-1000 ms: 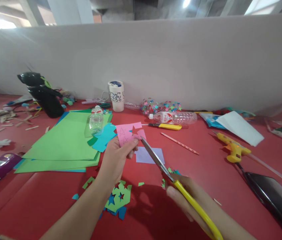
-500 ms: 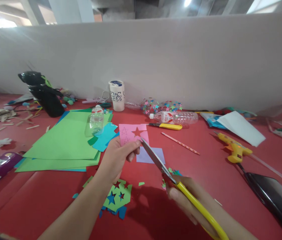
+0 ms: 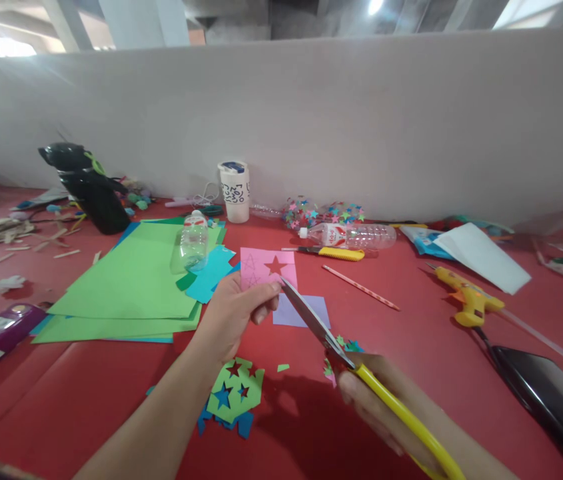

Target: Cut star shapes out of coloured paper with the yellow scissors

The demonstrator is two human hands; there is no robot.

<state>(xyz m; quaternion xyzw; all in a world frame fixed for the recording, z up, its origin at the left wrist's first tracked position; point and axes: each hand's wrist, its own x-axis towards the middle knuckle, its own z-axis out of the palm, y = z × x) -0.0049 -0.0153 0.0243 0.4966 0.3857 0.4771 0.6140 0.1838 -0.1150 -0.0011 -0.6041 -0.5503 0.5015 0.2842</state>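
Observation:
My left hand (image 3: pixel 241 307) pinches the lower edge of a pink paper square (image 3: pixel 257 267), which has one star-shaped hole and pencilled star outlines on its left part. In my right hand (image 3: pixel 381 393) are scissors (image 3: pixel 318 327) with yellow handles. Their blades look closed, and the tip is at the pink paper near the star hole, beside my left thumb. A purple paper piece (image 3: pixel 304 311) lies behind the blades. Small cut stars (image 3: pixel 348 345) lie partly hidden by my right hand. Near my left forearm is a green paper scrap (image 3: pixel 244 407) with star holes, over blue scraps.
Large green sheets (image 3: pixel 126 280) and a clear bottle (image 3: pixel 194 240) are at left. Beyond my hands lie a yellow cutter (image 3: pixel 341 254), a pencil (image 3: pixel 361 288) and another bottle (image 3: pixel 361 235). A yellow glue gun (image 3: pixel 468 293) and black phone-like object (image 3: pixel 551 393) are at right.
The pink paper has tilted slightly and shifted a little to the right. Both hands stay nearly in place, with the scissors' tip still at the paper.

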